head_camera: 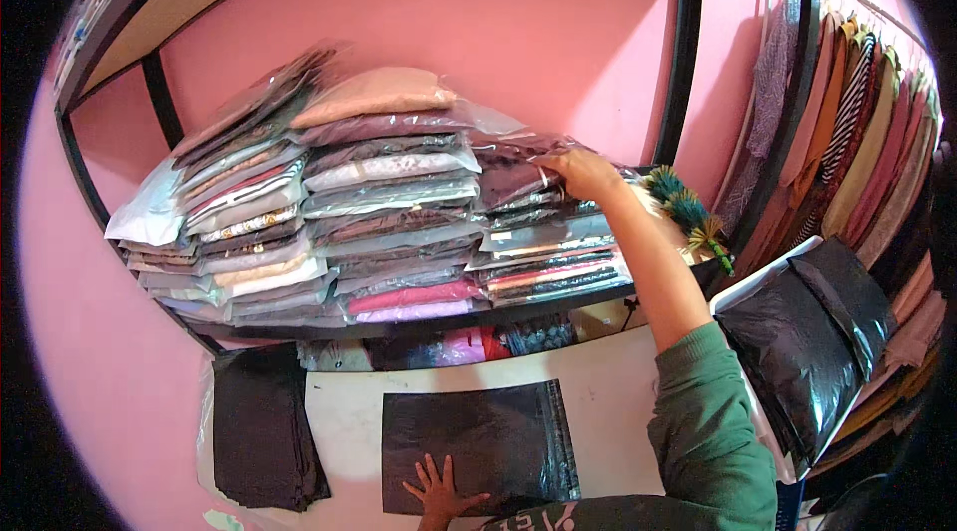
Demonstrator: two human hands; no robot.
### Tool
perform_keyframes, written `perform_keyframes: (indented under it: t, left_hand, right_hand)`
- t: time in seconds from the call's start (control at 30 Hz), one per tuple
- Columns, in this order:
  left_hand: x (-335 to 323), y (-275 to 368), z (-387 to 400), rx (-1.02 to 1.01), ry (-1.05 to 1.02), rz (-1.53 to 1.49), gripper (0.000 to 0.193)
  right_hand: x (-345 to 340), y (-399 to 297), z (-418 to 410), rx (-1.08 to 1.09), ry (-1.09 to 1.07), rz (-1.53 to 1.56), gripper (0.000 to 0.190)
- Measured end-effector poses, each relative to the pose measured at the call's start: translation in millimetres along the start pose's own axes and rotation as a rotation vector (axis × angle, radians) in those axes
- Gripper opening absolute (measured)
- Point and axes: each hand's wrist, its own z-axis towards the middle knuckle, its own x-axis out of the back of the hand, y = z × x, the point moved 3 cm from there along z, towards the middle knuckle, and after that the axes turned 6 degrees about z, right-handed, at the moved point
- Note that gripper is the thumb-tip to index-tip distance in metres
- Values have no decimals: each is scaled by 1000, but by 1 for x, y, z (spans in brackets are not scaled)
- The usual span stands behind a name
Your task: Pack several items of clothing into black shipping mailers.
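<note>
My left hand (441,492) rests with spread fingers on a black plastic mailing bag (475,434), which lies flat on the white table (344,419). Up at the shelf, my right hand (583,170) is at the top of the right-hand pile, its fingers on a dark garment in a clear plastic bag (512,176). Whether the fingers have closed on that bag cannot be made out. Beside it stands a taller pile of bagged folded clothes (396,191), topped by a peach-coloured bagged garment (374,96).
A stack of black mailing bags (262,426) lies at the table's left. Filled black parcels (815,336) sit in a white container at the right. Clothes hang from a rail (860,134) behind them. A black shelf frame (677,60) and a green brush-like item (684,209) stand near my right arm.
</note>
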Motion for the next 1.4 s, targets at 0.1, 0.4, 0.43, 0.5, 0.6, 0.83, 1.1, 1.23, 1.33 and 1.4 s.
perform_keyframes:
  t: [0.1,0.4,0.43,0.5,0.6,0.83,1.1,1.23,1.33,1.4]
  left_hand:
    - [-16,-6,13,-27,-12,11,125]
    - [-2,-3,9,-71,72,35,124]
    - [1,-3,8,-65,55,52,125]
    - [-2,-3,4,-62,51,50,125]
    - [0,-4,0,-43,51,0,123]
    - [2,-17,-2,-62,41,26,123]
    - [11,-15,7,-86,82,74,122]
    - [14,-30,9,-26,-23,132,125]
    - [31,-21,9,-11,-70,147,128]
    - [33,-11,10,-39,-54,168,120]
  right_hand:
    - [18,-13,-29,-35,102,-31,52]
    - [9,-58,-93,14,364,-155,53]
    - [9,-61,-97,27,377,-227,49]
    - [12,-64,-116,-1,438,-155,48]
    - [31,-101,-165,3,567,-90,48]
    - [-8,-150,-306,-53,629,-75,33]
    - [-192,-211,-490,-273,-134,211,64]
    - [-172,-215,-490,-304,-209,406,67]
    - [-164,-187,-490,-377,-90,516,72]
    - [-179,-165,-495,-442,30,507,75]
